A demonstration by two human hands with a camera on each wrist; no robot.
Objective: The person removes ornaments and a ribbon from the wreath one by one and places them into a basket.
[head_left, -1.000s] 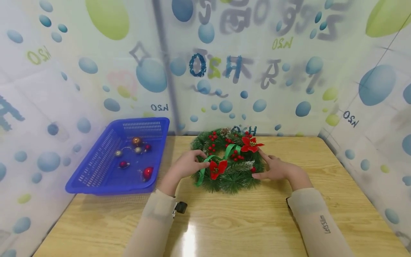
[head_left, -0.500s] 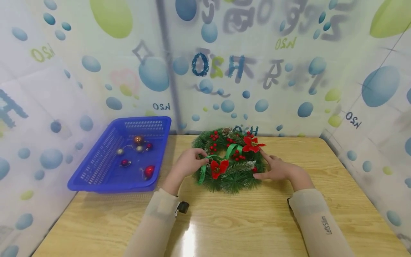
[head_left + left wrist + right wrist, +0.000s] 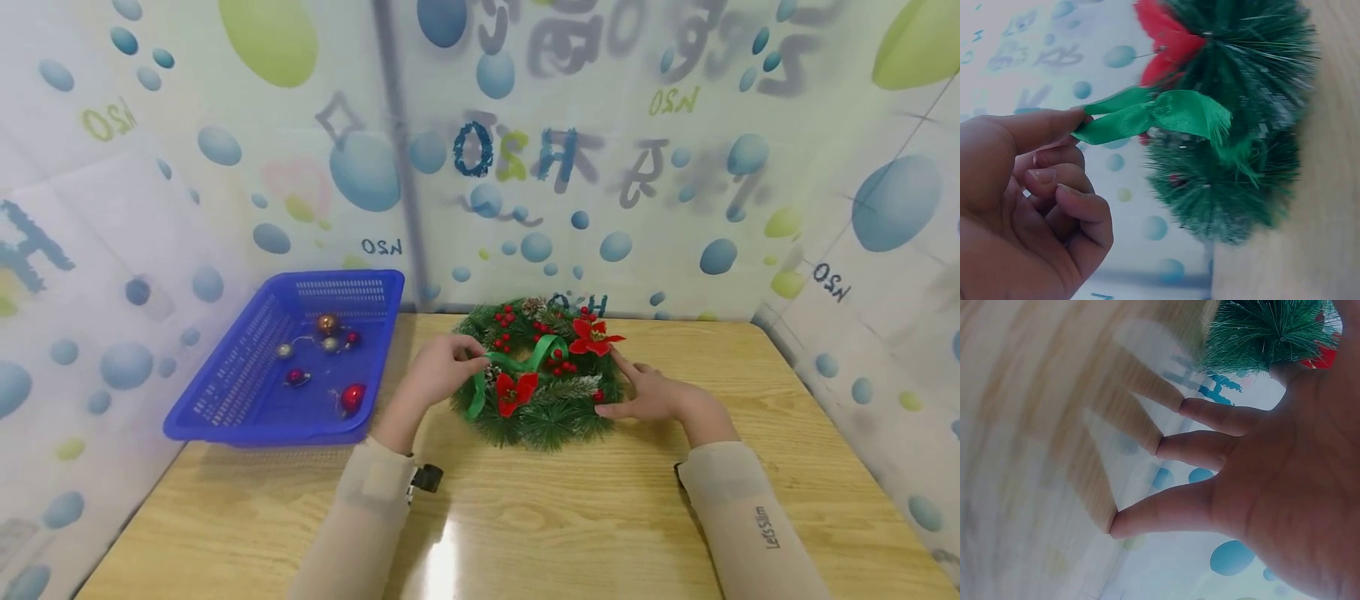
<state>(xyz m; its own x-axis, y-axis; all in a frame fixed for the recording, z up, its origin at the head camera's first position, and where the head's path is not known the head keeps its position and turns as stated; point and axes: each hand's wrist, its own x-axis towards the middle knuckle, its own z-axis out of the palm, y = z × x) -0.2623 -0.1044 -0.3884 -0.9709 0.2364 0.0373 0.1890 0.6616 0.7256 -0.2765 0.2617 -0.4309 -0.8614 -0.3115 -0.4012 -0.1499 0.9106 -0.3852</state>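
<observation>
A green Christmas wreath (image 3: 555, 425) lies on the table, trimmed with red berries (image 3: 561, 364), a red flower (image 3: 592, 336) at the far right and another red flower (image 3: 516, 392) nearer the front. A green ribbon (image 3: 1188, 112) runs across it, with a loop standing up near the middle. My left hand (image 3: 442, 367) pinches this ribbon between thumb and index finger at the wreath's left side; the other fingers curl loosely below. My right hand (image 3: 656, 396) is at the wreath's right edge, fingers spread. In the right wrist view, several fingertips (image 3: 1169, 449) rest on the tabletop.
Left of the wreath stands a blue plastic basket (image 3: 187, 429) holding several small ornaments, among them a red ball (image 3: 352, 397) and a copper-coloured ball (image 3: 327, 323). Patterned curtains (image 3: 525, 208) border the wooden table (image 3: 570, 517) at the back and sides.
My left fingertips have risen away from the front red flower, drawing the ribbon up and uncovering a pine cone. The right hand stays at the wreath's edge. The head view has shifted slightly.
</observation>
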